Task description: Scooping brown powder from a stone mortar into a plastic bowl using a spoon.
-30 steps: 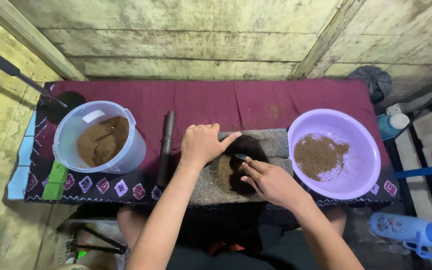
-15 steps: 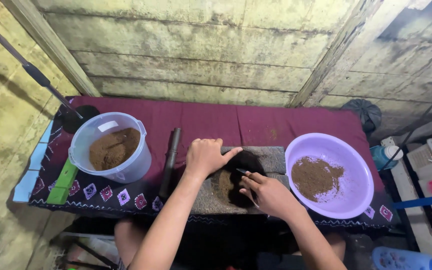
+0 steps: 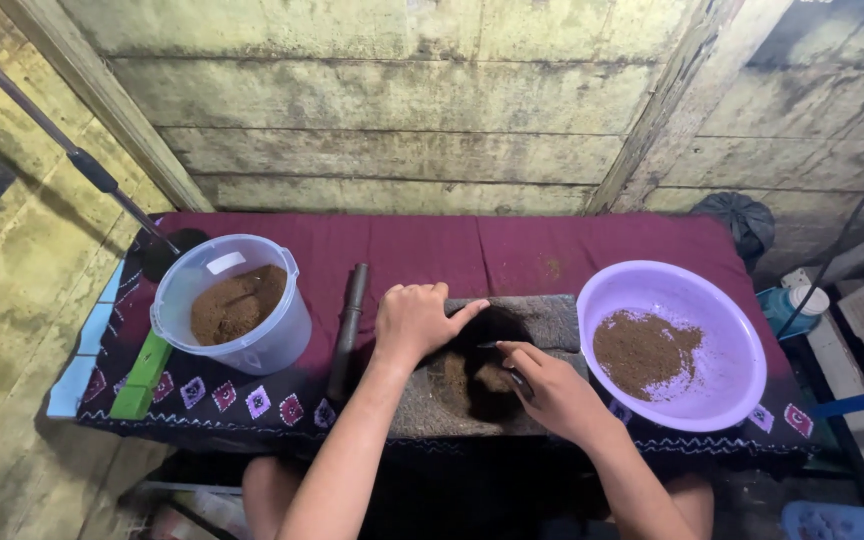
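Down on the maroon patterned cloth [image 3: 452, 250] lies a flat grey grinding stone [image 3: 542, 325] with a dark hollow holding brown powder [image 3: 457, 375]. Left hand [image 3: 414, 318] rests palm-down on the stone's upper left edge, fingers spread flat, gripping nothing. Right hand [image 3: 552, 390] is curled around a small dark tool [image 3: 507, 365] — its tip is in the hollow, amid the powder. Just left of the stone lies a dark cylindrical roller [image 3: 348, 325]. Further left stands a clear plastic bucket [image 3: 277, 335] of brown powder; at the right, touching the stone's edge, a round lilac plastic basin [image 3: 722, 385] with more powder.
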